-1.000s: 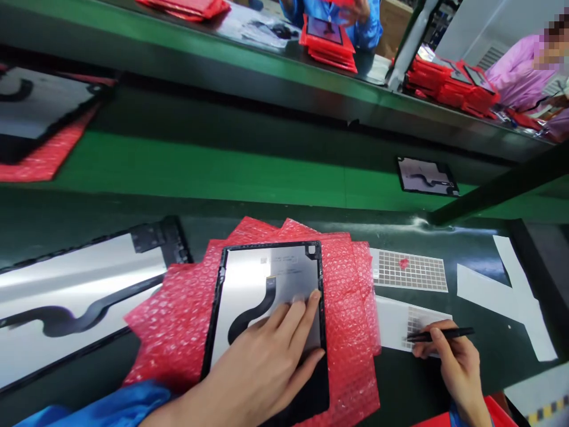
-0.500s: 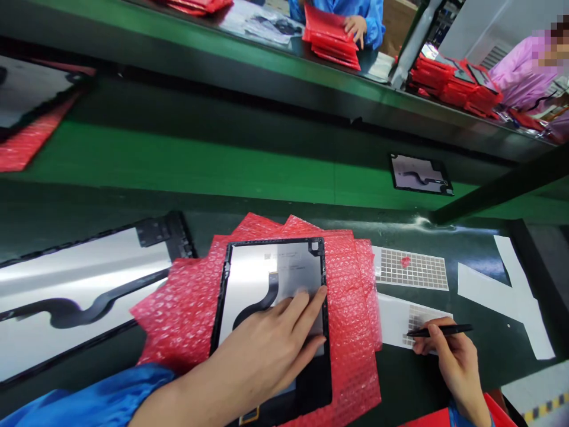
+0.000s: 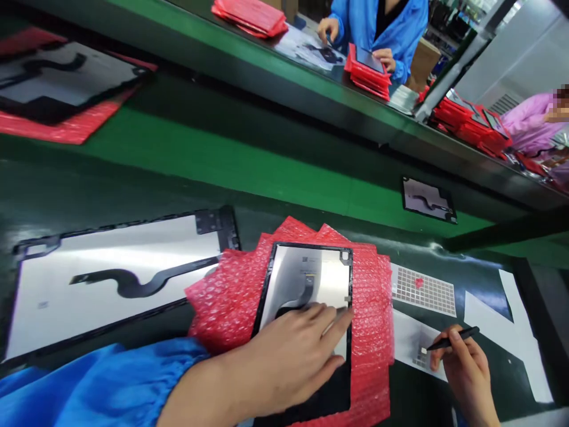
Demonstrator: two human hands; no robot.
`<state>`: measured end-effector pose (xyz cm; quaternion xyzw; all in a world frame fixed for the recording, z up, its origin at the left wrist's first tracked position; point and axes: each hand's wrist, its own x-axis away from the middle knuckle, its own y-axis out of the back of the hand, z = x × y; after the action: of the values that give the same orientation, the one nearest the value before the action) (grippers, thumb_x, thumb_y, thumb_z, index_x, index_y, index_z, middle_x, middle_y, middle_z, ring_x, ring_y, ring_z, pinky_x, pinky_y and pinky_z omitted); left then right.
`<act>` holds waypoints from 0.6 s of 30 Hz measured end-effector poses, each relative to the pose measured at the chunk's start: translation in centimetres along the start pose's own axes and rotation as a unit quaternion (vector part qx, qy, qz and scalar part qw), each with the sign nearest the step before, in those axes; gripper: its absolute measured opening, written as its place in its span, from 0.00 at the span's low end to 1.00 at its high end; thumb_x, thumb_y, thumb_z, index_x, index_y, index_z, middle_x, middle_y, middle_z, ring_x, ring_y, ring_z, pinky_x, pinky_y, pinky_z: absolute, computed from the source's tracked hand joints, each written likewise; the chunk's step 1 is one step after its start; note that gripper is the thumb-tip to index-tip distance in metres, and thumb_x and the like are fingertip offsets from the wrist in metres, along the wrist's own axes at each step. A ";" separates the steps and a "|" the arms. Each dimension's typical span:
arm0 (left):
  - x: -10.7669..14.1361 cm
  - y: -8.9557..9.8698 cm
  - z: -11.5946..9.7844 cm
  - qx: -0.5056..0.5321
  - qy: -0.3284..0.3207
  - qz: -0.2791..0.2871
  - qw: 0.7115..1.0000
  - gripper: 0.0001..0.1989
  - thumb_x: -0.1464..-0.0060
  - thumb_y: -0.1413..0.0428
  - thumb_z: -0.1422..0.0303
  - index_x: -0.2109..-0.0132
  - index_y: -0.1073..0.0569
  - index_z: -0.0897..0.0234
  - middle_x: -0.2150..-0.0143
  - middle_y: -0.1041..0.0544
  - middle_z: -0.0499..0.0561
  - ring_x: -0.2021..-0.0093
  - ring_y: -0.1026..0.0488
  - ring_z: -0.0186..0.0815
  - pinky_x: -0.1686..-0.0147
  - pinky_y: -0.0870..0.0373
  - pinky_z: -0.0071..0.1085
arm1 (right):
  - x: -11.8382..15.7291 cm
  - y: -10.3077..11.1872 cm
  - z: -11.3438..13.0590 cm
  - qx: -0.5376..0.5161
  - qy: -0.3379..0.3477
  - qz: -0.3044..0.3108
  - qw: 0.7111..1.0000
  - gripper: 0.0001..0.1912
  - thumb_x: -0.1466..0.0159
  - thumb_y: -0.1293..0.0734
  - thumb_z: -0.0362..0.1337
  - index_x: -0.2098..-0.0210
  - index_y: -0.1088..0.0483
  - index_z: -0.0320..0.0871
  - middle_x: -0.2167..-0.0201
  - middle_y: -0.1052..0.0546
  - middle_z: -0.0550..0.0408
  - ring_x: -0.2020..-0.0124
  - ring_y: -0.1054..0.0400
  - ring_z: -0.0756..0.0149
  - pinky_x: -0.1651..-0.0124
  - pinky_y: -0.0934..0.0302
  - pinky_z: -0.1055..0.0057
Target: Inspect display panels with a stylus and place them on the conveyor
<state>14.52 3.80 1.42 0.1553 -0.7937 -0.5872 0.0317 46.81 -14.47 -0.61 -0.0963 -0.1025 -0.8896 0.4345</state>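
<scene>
A dark tabletop runs beneath a green strip and a raised ledge; beyond stand a person in blue and one in pink. The framed panel lies on red bubble wrap, a larger panel to its left, a gridded sheet and a paler sheet to its right. The left hand rests flat on the framed panel, fingers extended; the right hand pinches black tweezers over the paler sheet.

Compared with before, the view has swung, showing more of the larger panel, and a small pale square now shows at the tweezers' tips.
</scene>
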 end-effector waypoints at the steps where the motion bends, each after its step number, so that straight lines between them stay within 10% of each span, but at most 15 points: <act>1: 0.3 0.2 0.0 0.006 -0.015 0.000 1.000 0.23 0.30 0.43 0.62 0.35 0.28 0.72 0.45 0.19 0.60 0.52 0.20 0.46 0.53 0.21 0.41 | -0.5 -1.0 0.7 0.001 0.011 0.011 1.000 0.17 0.33 0.25 0.49 0.66 0.22 0.42 0.81 0.20 0.49 0.83 0.26 0.60 0.77 0.30 0.69; 6: 2.1 -0.5 -1.2 -0.025 -0.042 -0.013 0.999 0.19 0.30 0.42 0.57 0.44 0.23 0.68 0.58 0.16 0.57 0.62 0.19 0.43 0.55 0.26 0.40 | -2.5 -9.6 4.1 -0.024 0.078 0.106 0.991 0.15 0.29 0.27 0.47 0.66 0.22 0.43 0.81 0.20 0.50 0.83 0.24 0.61 0.76 0.27 0.70; 12: 3.7 -2.7 -0.9 -0.104 0.069 0.014 0.992 0.47 0.36 0.41 0.44 0.30 0.37 0.85 0.70 0.17 0.63 0.73 0.21 0.47 0.44 0.31 0.54 | -2.7 -22.1 5.7 0.027 0.042 0.219 0.974 0.17 0.33 0.25 0.54 0.63 0.23 0.46 0.75 0.16 0.50 0.78 0.19 0.54 0.74 0.22 0.63; 18: 4.5 -5.3 -0.3 -0.076 0.080 -0.034 0.993 0.26 0.32 0.48 0.70 0.32 0.31 0.81 0.72 0.17 0.59 0.72 0.20 0.47 0.38 0.37 0.59 | -2.7 -26.6 4.1 0.093 0.031 0.225 0.969 0.23 0.36 0.25 0.59 0.64 0.23 0.44 0.73 0.14 0.46 0.75 0.18 0.52 0.72 0.21 0.63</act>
<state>11.42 0.81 -4.09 0.2256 -0.7361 -0.6322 0.0869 27.63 4.65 0.05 -0.0487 -0.1474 -0.7579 0.6336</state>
